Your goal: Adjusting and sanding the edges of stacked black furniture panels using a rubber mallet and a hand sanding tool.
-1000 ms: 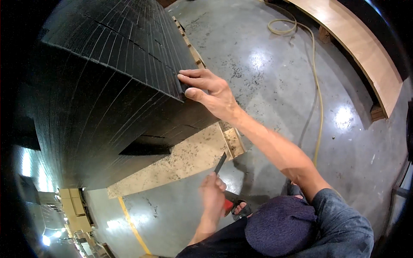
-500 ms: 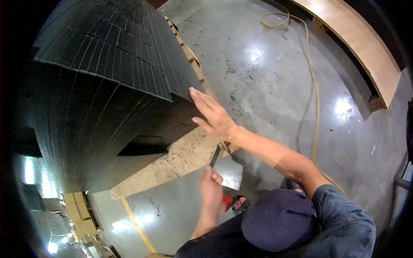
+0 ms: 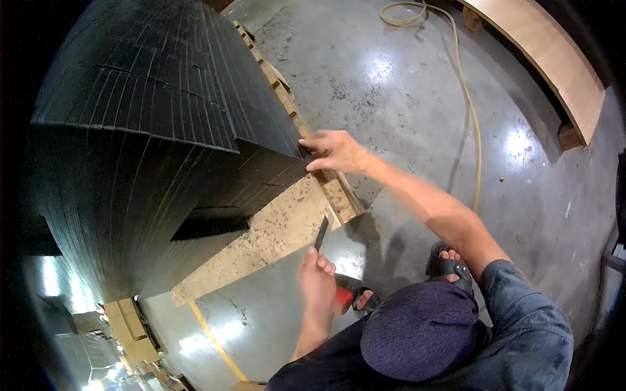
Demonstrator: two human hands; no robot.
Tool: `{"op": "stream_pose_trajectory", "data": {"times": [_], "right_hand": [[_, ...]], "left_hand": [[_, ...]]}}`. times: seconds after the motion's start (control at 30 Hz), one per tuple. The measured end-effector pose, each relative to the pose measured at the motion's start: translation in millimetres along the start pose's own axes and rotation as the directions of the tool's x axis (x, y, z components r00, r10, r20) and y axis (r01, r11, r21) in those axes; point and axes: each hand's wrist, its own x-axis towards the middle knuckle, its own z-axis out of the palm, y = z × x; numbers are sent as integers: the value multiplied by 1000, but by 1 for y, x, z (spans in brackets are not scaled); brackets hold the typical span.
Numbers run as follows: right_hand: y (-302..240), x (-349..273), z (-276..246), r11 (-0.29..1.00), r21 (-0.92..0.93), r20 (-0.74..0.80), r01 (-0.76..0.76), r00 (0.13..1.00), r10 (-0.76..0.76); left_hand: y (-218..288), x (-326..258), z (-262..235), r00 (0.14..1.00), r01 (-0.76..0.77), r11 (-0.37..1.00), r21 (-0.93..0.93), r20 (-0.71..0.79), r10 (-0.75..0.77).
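Note:
A large black block (image 3: pixel 163 176) with curved, grooved faces fills the left side. My right hand (image 3: pixel 339 152) is at its near right corner, fingertips on the edge and thumb apart, just below them. Lower down, my left hand (image 3: pixel 316 280) is closed round a narrow, flat dark strip-like tool (image 3: pixel 321 233) that points up and away. Its exact kind is not clear. Something red (image 3: pixel 342 300) shows beside my left wrist; whether it belongs to the tool I cannot tell. Below the block lies a speckled wooden board (image 3: pixel 280 225).
Pallet-like wood (image 3: pixel 287 98) runs along the block's right side. A yellowish hose (image 3: pixel 471 111) curves over the grey floor (image 3: pixel 404 130), which has dark crumbs on it. At the far right stands a curved wooden panel (image 3: pixel 541 52). A dark cap (image 3: pixel 420 332) covers the lower middle.
My right hand has gone from stretched fingers on the block's face to bent fingers at its corner edge. My left hand keeps the dark tool at about the same place. The view has shifted slightly.

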Motion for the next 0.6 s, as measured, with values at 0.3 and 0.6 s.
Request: {"op": "stream_pose_trajectory", "data": {"times": [0.3, 0.6], "right_hand": [[-29, 7, -1, 990, -80, -72, 114, 990, -119], [-10, 5, -2, 981, -72, -47, 180, 982, -184]], "left_hand": [[-3, 3, -7, 999, 17, 1000, -1, 41, -17], [1, 2, -6, 997, 5, 999, -46, 79, -1]]}}
